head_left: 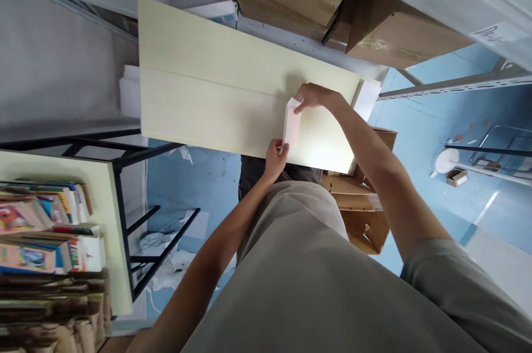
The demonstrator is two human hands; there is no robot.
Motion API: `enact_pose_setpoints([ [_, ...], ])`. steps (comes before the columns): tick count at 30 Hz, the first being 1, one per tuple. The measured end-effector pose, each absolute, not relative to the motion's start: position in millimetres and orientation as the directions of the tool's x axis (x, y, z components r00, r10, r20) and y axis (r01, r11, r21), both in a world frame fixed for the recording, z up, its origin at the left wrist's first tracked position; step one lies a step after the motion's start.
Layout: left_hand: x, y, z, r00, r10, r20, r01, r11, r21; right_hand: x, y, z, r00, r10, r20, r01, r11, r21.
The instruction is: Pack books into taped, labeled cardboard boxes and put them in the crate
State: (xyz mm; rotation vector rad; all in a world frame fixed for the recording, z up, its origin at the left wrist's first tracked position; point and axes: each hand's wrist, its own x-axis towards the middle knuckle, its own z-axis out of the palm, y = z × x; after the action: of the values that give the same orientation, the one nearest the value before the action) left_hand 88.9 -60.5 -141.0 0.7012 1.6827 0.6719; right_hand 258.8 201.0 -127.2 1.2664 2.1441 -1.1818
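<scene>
The person looks straight down over their own body at a long pale panel [216, 92] lying across the space in front of them. Between the two hands is a small white slip [291, 123], paper or a strip of backing by the look of it, standing up off the panel's surface near its right-hand end. The right hand [313, 97] pinches the slip's top corner, its grip closed on the white edge between thumb and fingertips. The left hand [275, 158] has its grip closed on the lower end, at the panel's near edge.

To the left stand a black metal frame [141, 220] and a pale shelf unit packed with books [45, 242]; brown cardboard boxes [366, 209] sit below the panel on the blue floor [436, 137], and more cartons are stacked beyond its far edge.

The likely trouble is a tear: the slip looks thin, is held only at its two ends, and uneven pulling could rip it. The panel also seems to overhang open space, so pressure on the near edge could tip or shift it.
</scene>
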Motion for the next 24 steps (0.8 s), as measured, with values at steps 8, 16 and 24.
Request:
enact_pose_setpoints([
  [8, 58, -42, -156, -0.18, 0.61, -0.772, 0.108, 0.792, 0.601, 237, 171, -137, -0.333, 0.659, -0.675, 0.926, 0.093, -0.367],
  [16, 52, -19, -117, -0.063, 0.724, -0.687, 0.887, 0.356, 0.294, 223, 126, -124, -0.207, 0.844, -0.494, 0.968, 0.104, -0.228],
  [24, 74, 26, -35, 0.124, 0.771, -0.625, 0.981, 0.002, 0.196, 246, 76, -36, -0.282, 0.947, -0.156, 0.911, 0.212, -0.354],
])
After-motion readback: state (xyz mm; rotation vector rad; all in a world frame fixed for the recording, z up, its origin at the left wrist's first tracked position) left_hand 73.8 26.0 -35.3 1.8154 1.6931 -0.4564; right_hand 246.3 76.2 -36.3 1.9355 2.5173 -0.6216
